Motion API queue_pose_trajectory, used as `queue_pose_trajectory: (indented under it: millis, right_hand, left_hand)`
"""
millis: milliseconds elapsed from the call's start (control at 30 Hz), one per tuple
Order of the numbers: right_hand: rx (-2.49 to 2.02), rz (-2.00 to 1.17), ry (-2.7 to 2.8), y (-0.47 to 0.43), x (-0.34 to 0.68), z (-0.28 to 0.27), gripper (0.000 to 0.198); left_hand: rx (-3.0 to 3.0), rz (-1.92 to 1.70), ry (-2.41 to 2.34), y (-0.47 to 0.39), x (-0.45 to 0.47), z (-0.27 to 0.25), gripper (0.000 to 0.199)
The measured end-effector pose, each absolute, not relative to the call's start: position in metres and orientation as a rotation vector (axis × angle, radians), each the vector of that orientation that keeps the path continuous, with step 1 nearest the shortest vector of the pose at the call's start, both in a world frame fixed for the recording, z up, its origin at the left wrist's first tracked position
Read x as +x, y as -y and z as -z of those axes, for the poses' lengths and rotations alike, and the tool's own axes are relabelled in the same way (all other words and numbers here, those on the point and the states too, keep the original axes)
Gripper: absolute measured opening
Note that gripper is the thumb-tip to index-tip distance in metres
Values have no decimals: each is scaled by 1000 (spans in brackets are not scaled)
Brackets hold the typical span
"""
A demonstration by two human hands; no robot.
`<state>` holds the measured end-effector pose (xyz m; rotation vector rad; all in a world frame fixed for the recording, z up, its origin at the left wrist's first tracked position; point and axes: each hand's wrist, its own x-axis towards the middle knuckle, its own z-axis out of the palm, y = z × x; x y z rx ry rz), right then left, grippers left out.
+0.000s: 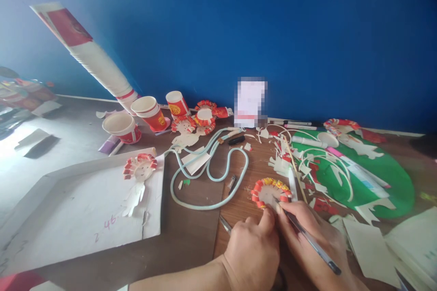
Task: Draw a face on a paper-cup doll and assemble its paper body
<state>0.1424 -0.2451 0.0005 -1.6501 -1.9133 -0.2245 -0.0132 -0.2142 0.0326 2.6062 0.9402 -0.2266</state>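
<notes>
My right hand grips a slim pen with a dark barrel and a clear end. Its tip meets the white middle of a round paper-cup cutout, whose rim is red and yellow strips curled inward. My left hand is closed, its thumb side at the cutout's lower edge, pinching it there; the grip itself is partly hidden. From beneath that hand a pointed metal blade sticks out. A similar finished-looking cutout, a curled-rim head with a white body, lies on the white box lid at left.
A pale blue cord loops mid-table. Red paper cups and a tall leaning cup stack stand back left. Markers and paper scraps cover a green round sheet at right. The white box lid fills the left. A blue wall rises behind.
</notes>
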Motion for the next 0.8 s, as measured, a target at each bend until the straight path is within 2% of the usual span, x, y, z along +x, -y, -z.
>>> queue_pose_trajectory:
  millis: [800]
  right_hand:
    - [-1636,201,1917,246,143,0,7]
  left_hand:
    - [2631,154,-956,217,-14,-28,37]
